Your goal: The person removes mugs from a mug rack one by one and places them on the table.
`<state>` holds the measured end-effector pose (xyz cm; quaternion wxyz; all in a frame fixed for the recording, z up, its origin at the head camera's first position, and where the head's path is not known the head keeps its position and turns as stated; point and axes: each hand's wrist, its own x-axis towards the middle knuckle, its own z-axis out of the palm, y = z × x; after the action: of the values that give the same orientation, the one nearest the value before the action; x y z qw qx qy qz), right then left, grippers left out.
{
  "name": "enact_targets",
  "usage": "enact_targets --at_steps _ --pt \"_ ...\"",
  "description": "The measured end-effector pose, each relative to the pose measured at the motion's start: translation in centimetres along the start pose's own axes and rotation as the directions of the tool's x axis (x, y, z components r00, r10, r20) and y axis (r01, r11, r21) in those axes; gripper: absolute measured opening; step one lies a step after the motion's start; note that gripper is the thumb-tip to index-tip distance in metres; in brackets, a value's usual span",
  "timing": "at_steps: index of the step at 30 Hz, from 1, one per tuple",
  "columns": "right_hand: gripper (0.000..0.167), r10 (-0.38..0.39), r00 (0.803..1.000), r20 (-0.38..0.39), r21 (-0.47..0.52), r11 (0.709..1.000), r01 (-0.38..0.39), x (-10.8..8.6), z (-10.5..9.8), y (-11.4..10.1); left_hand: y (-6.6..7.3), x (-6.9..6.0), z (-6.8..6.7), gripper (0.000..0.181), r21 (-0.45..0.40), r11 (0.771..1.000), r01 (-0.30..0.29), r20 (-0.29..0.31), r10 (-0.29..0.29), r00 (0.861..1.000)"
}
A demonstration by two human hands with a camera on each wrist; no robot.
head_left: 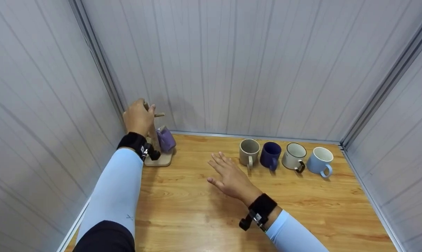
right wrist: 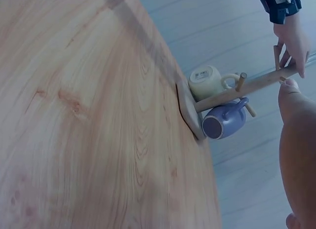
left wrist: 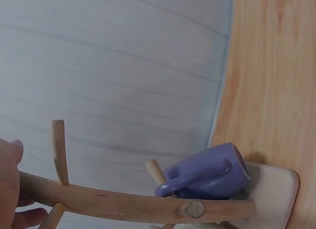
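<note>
At the left, a wooden mug tree stands on its pale base, and my left hand grips the top of its post. A purple mug hangs tilted, its handle over a low peg. On the post's other side, in the right wrist view, a cream mug hangs by its handle; from the head it is mostly hidden behind my arm. Over the middle of the table my right hand is held palm down, fingers spread, holding nothing. The nearest thing to it is a grey-beige mug.
Right of the grey-beige mug, in a row, stand a dark blue mug, a white mug with a black rim and handle and a light blue mug, all upright. Panel walls enclose the wooden table at back and sides.
</note>
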<state>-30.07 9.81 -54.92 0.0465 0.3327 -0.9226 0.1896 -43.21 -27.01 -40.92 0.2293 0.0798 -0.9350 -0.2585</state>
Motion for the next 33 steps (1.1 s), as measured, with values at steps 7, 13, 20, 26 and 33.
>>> enact_targets --at_steps 7,13,20,26,33 --pt "0.080 0.005 1.000 0.024 -0.012 1.000 -0.004 -0.5 0.7 -0.7 0.2 -0.3 0.0 0.044 -0.036 0.998 0.046 -0.064 -0.048 0.997" --pt "0.076 -0.004 1.000 0.027 0.000 1.000 0.004 -0.7 0.9 -1.1 0.5 -0.5 -0.4 0.043 -0.070 0.994 0.082 -0.065 -0.087 0.994" --pt "0.077 -0.015 0.999 0.033 0.021 1.000 0.014 -1.0 1.2 -1.4 0.3 -0.5 -0.9 0.038 -0.078 0.992 0.098 -0.042 -0.102 0.994" --pt "0.072 -0.011 0.999 0.031 0.023 1.000 0.011 -0.9 1.3 -1.5 -0.5 -0.2 -1.6 0.035 -0.084 0.993 0.078 -0.037 -0.081 0.996" --pt "0.073 -0.040 0.999 0.029 0.013 0.999 0.039 -0.7 1.3 -1.6 -1.4 -0.1 -2.8 0.035 -0.112 0.990 0.085 0.059 -0.079 0.995"
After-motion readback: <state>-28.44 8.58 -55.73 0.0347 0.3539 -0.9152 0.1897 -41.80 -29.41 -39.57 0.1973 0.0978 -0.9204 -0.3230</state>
